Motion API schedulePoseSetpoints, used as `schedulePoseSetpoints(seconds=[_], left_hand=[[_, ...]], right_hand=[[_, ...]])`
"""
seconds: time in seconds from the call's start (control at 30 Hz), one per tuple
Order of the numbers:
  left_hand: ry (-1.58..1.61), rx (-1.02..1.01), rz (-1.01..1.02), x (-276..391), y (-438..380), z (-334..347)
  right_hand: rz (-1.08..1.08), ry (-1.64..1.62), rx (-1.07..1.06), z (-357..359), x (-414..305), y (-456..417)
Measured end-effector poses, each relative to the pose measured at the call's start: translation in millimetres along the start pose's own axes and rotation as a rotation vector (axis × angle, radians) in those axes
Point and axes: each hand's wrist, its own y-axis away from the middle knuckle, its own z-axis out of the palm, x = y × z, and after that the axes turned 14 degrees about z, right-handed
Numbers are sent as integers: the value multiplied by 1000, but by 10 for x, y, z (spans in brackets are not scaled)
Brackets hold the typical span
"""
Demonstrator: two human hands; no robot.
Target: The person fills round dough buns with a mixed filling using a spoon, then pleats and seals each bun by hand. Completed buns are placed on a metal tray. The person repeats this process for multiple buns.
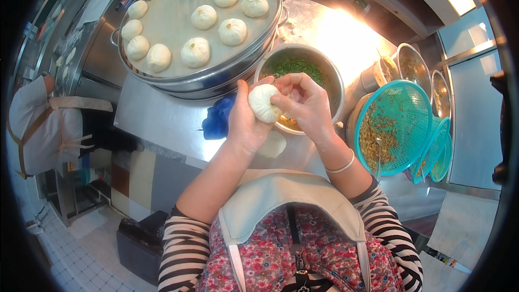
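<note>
A pleated dough bun (262, 103) rests in the palm and fingers of my left hand (246, 129). My right hand (306, 103) pinches the bun's gathered edge between thumb and fingers, on the side facing right. Just behind both hands stands a steel bowl (339, 89) with chopped greens (298, 69) and an orange-yellow filling in it; my right hand hides part of it. Below the bun, a flat round dough wrapper (272, 144) lies on the steel table (162, 113).
A large round steamer (190, 83) with several buns stands at the back left. Blue crumpled cloth or plastic (219, 118) lies left of my wrist. To the right are a teal basket (417, 117) of chopped filling with a spoon and several steel bowls (413, 65). Another person (48, 125) is at far left.
</note>
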Motion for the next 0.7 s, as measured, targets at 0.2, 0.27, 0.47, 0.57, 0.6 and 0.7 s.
schedulePoseSetpoints(seconds=[0.2,0.27,0.47,0.57,0.6,0.7], left_hand=[[9,-13,7,-18,14,-42],[18,-52,-1,-24,19,-71],[60,-117,-61,-121,91,-33],[64,-164,15,-249,97,-72],[3,-148,13,-247,173,95],[57,-232,47,-359,200,104]], right_hand=[[-26,-90,-66,-43,-57,32],[-222,196,10,-106,-12,45],[-719,474,0,19,-28,55],[-750,401,42,96,-101,93],[-772,374,59,101,-108,89],[-743,315,117,48,-132,83]])
